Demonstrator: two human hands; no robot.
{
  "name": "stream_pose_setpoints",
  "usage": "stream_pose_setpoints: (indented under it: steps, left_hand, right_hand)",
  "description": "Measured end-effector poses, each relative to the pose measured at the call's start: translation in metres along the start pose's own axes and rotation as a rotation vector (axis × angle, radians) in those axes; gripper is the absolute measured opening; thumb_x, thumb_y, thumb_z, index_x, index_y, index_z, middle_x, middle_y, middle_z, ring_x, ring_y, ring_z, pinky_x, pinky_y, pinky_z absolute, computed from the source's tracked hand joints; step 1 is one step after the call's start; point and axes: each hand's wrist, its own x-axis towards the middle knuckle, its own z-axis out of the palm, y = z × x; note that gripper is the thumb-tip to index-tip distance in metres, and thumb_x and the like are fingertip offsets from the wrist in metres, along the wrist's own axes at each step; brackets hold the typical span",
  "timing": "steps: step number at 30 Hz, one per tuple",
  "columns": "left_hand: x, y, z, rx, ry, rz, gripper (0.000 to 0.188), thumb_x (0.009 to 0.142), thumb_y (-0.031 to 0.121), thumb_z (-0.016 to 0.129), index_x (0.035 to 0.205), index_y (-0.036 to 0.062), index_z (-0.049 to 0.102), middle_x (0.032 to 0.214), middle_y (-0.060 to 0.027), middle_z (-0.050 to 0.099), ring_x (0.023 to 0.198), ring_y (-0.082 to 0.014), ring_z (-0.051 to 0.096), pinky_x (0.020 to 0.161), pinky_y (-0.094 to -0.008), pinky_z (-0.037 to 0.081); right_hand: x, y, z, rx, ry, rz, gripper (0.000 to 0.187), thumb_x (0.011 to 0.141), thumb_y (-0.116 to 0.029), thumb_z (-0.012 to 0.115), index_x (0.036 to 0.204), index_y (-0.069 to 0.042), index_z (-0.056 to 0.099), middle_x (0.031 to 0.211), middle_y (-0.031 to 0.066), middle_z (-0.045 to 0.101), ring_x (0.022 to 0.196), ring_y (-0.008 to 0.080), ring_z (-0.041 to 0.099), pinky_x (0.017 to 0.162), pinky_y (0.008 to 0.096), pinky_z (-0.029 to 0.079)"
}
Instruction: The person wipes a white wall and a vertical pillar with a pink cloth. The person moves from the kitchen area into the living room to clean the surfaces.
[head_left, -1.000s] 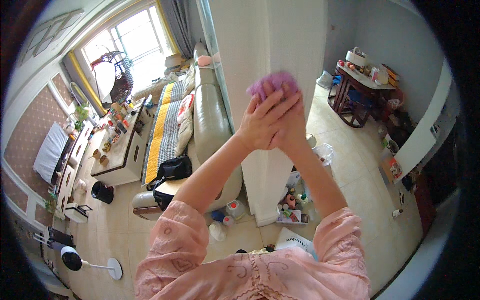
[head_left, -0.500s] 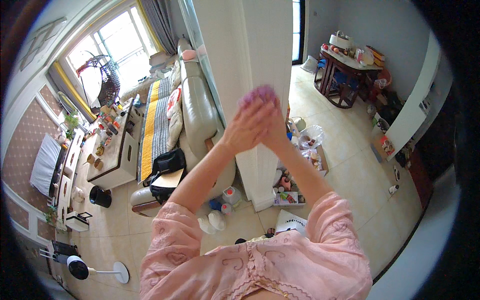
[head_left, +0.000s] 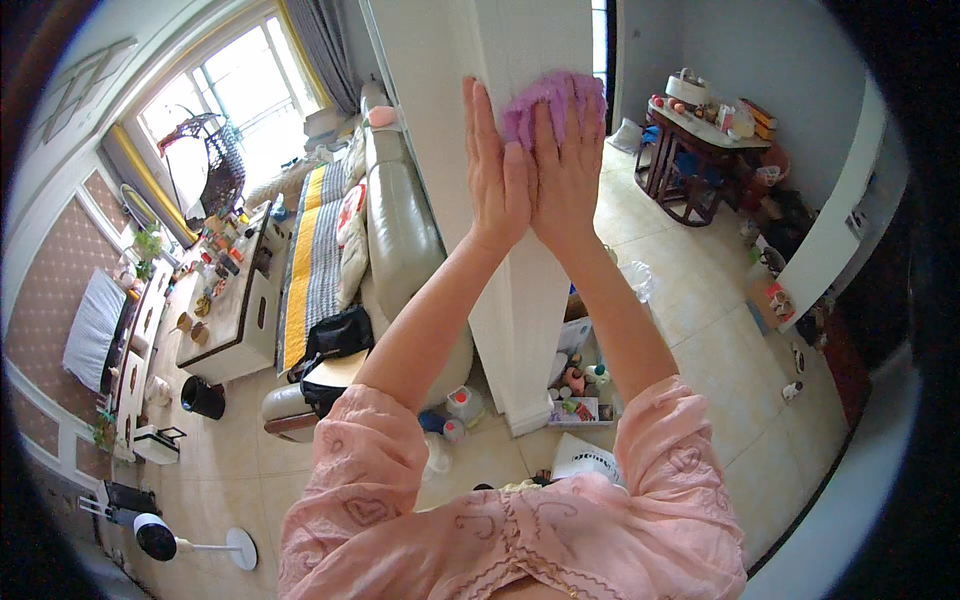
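Observation:
A white pillar (head_left: pixel 430 110) stands straight in front of me. Against its upper face my right hand (head_left: pixel 568 185) presses a bunched purple cloth (head_left: pixel 520 120), which shows between and around the spread fingers. Right beside it, my left hand (head_left: pixel 497 185) rests on the pillar with its fingers stretched upward and nothing in them. The two hands touch along their thumb sides. Both arms reach up and forward in loose pink sleeves.
Left of the pillar is a grey-green leather sofa (head_left: pixel 398 225) with a striped cover, a black bag (head_left: pixel 340 335) on it. Bottles (head_left: pixel 463 405) and a box of small items (head_left: pixel 582 408) stand at the pillar's foot. A cluttered side table (head_left: pixel 705 125) is far right.
Both hands have slid up the pillar, the cloth moving up and right with the right hand. My left hand, earlier overlapping the right one, now lies flat beside it.

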Motion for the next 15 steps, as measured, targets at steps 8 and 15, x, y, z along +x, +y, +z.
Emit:
stream_pose_setpoints:
  steps: [8,15]
  left_hand:
    - [-0.005,-0.003,0.001,-0.011,-0.005,0.034,0.063,0.094,0.026,0.032,0.146,-0.0030,0.012,0.151,-0.0248,0.012,0.140,-0.0396,0.014,0.112,-0.0439,0.014]
    - [-0.004,-0.005,0.004,-0.032,-0.009,0.037,0.061,0.094,0.019,0.033,0.145,-0.0044,0.010,0.152,-0.0241,0.011,0.141,-0.0378,0.012,0.113,-0.0427,0.012]
  right_hand:
    - [-0.068,-0.005,-0.008,0.068,-0.086,0.021,0.050,0.091,-0.028,0.048,0.135,-0.008,0.036,0.142,0.0239,0.031,0.131,0.0503,0.025,0.105,0.0645,0.021]
    - [-0.196,-0.017,-0.014,0.066,-0.277,0.073,0.049,0.091,-0.029,0.047,0.133,-0.008,0.037,0.140,0.0273,0.031,0.128,0.0516,0.028,0.104,0.0664,0.020]
